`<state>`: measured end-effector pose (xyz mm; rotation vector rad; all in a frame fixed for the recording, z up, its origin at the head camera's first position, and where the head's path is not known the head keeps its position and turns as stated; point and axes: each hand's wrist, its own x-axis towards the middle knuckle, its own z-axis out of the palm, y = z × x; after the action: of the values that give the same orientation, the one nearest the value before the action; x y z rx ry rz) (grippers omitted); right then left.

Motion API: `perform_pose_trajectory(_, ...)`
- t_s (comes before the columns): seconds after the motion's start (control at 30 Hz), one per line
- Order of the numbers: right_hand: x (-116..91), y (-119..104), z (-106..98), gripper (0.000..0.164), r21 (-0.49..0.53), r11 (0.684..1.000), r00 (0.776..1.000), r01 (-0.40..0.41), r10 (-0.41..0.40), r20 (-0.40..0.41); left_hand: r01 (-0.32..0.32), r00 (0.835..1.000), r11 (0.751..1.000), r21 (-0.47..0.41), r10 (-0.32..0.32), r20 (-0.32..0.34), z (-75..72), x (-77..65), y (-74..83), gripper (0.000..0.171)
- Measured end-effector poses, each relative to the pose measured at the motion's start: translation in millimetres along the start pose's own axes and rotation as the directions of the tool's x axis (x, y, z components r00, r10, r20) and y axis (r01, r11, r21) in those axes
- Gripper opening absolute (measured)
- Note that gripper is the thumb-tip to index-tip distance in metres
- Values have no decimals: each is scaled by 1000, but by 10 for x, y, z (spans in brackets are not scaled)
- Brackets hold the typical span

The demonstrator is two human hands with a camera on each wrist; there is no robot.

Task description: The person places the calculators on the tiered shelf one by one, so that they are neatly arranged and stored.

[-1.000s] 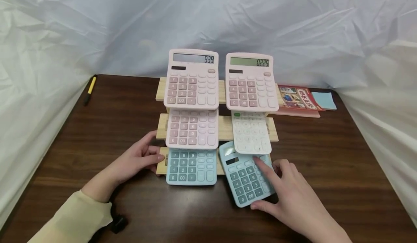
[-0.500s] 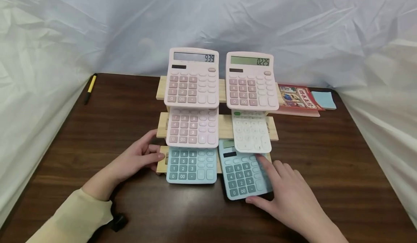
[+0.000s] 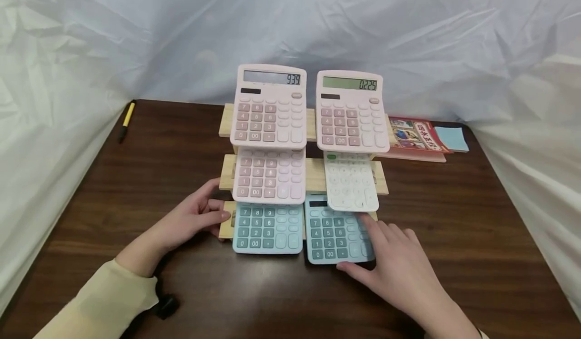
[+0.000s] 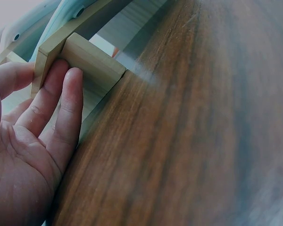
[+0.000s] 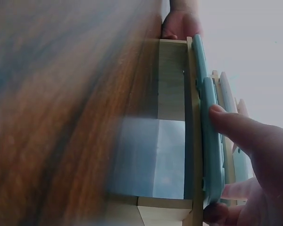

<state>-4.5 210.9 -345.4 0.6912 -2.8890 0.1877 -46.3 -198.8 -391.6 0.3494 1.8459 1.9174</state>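
A tiered wooden rack [image 3: 314,174] bears pairs of calculators on three levels. My left hand [image 3: 190,218] pinches the left end of its lowest board, thumb in front and fingers behind, as the left wrist view shows at the board end [image 4: 43,61]. On the lowest level at right leans a blue calculator [image 3: 333,240], its top hidden under the white calculator [image 3: 350,182]. My right hand [image 3: 399,263] holds it by its right side and lower edge. Beside it stands another blue calculator [image 3: 268,230]. In the right wrist view the held blue calculator [image 5: 211,150] lies against the lowest board.
Two pink calculators [image 3: 270,107] top the rack, and a third pink calculator [image 3: 270,177] sits at middle left. A red booklet [image 3: 417,134] and light-blue paper [image 3: 451,138] lie behind at right. A yellow-black pen [image 3: 127,119] is at far left. White sheeting [image 3: 290,21] surrounds the table.
My right hand has turned the blue calculator from tilted to nearly straight and pushed it up and left, farther under the white one. The left hand keeps its hold on the rack.
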Motion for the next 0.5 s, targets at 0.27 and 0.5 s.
perform_pose_trajectory(0.27, 87, 17, 25, 94, -31, 999, 999, 16, -17, -45, -21, 1000, 999, -27, 21, 6, 10, 11, -63, 66)
perform_pose_trajectory(0.5, 86, 65, 61, 95, -24, 1000, 999, -16, 15, -39, -4, 1000, 1000, -18, 5, 20, 36, 48, -89, 68)
